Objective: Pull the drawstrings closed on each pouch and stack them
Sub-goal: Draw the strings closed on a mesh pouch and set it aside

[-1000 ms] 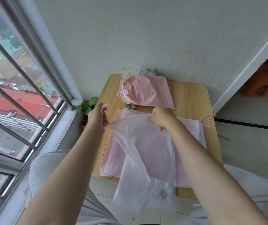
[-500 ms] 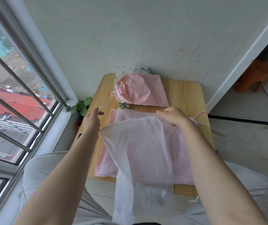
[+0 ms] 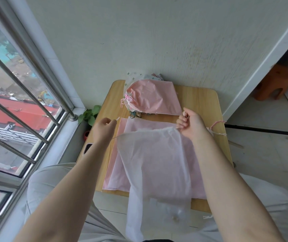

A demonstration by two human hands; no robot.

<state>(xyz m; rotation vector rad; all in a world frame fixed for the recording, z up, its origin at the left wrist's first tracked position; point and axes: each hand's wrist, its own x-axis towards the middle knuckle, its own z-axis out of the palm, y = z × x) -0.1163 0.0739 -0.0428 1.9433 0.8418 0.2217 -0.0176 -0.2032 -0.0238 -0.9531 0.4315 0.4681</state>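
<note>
Surface: small wooden table point(image 3: 199, 100) set against a pale wall, with a barred window on my left.
Left hand: I see the left hand point(image 3: 104, 127) curled, pinching a thin white drawstring point(image 3: 116, 137) that runs taut from the fingers to the left corner of the white pouch point(image 3: 154, 163).
Right hand: the right hand point(image 3: 191, 125) is clenched on the gathered top edge of the white pouch at its right corner; I cannot tell whether a cord is also inside that grip.
Hidden: the lower end of the white pouch hangs off the near table edge over my lap and is blurred; something small seems to sit inside it, identity unclear.
Pouch position: the white pouch spans between both hands, above the flat pink pouches point(image 3: 117, 172) lying on the table.
Stack: a closed pink pouch point(image 3: 154, 98) with pink cords tied lies at the far side, near the wall, apart from both hands.
</note>
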